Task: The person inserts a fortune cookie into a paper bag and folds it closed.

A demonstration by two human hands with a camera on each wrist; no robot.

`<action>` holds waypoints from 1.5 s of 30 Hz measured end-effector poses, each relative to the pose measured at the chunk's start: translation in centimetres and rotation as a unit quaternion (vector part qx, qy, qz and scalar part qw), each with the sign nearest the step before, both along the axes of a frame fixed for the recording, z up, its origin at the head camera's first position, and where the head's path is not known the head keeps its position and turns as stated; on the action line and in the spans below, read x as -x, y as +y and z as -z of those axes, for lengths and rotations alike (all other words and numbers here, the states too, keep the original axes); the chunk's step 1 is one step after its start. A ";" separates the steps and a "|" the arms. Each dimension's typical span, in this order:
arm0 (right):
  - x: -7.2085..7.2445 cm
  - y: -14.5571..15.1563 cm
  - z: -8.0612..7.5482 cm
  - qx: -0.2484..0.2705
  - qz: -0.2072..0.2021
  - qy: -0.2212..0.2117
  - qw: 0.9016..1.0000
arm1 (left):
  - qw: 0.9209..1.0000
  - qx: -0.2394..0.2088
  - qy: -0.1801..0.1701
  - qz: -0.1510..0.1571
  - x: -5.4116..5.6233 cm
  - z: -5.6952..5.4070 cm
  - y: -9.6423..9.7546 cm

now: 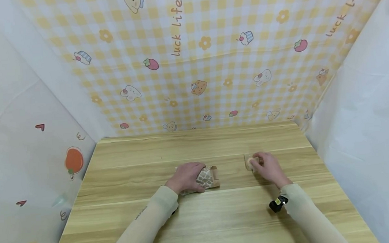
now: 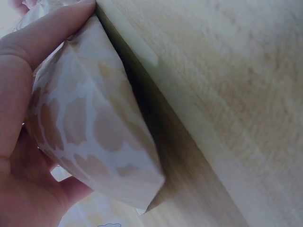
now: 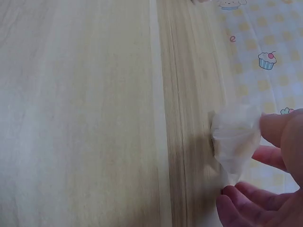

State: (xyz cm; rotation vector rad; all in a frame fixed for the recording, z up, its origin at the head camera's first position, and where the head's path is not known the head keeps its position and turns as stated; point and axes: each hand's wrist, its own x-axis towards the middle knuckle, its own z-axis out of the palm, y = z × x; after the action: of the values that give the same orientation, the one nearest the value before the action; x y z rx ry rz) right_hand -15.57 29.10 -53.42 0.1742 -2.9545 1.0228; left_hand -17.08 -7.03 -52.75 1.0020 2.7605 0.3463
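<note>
My left hand [image 1: 185, 176] grips a paper packet [image 1: 205, 178] with a brown-and-white patch pattern, lying on the table left of its middle. A plain brown end of the packet points right. In the left wrist view the thumb lies along the near side of the patterned paper [image 2: 87, 125], and fingers show behind it. Farther right, my right hand [image 1: 271, 169] pinches a small crinkled pouch [image 3: 235, 142], whitish and see-through with something tan inside. Its thumb meets the pouch's edge while the other fingers curl below, close over the table.
The wood-grain table [image 1: 219, 215] runs back to a yellow checked cloth [image 1: 179, 74] with cartoon prints. A white cloth wall with fruit prints [image 1: 34, 152] stands on the left, and a plain white one [image 1: 359, 120] on the right.
</note>
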 end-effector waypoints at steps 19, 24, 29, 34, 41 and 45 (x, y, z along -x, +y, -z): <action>0.2 -1.6 -0.4 0.054 -0.025 -0.081 0.995 | 1.000 -0.005 -0.003 -0.002 0.1 -0.3 0.0; 0.1 -2.7 -0.5 0.078 -0.052 -0.069 0.993 | 1.000 -0.001 -0.002 -0.002 0.1 -0.2 0.0; -0.2 -4.4 -0.6 0.084 -0.090 -0.046 0.991 | 1.000 -0.001 -0.003 -0.004 0.1 -0.3 0.0; -0.4 -5.9 -0.6 0.098 -0.122 -0.032 0.987 | 1.000 0.000 -0.002 -0.004 0.0 -0.3 0.1; -0.5 -7.3 -0.3 0.116 -0.146 -0.029 0.982 | 1.000 -0.002 -0.002 -0.005 0.0 -0.2 0.1; -0.5 -8.1 -0.2 0.122 -0.155 -0.035 0.980 | 1.000 0.000 -0.005 -0.006 0.0 -0.1 0.1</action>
State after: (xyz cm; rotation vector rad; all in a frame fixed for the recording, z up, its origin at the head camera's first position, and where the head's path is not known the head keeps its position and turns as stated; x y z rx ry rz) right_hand -15.05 21.05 -53.25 0.6215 -2.8855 1.4427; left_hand -17.13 -6.97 -52.68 0.9823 2.7579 0.3533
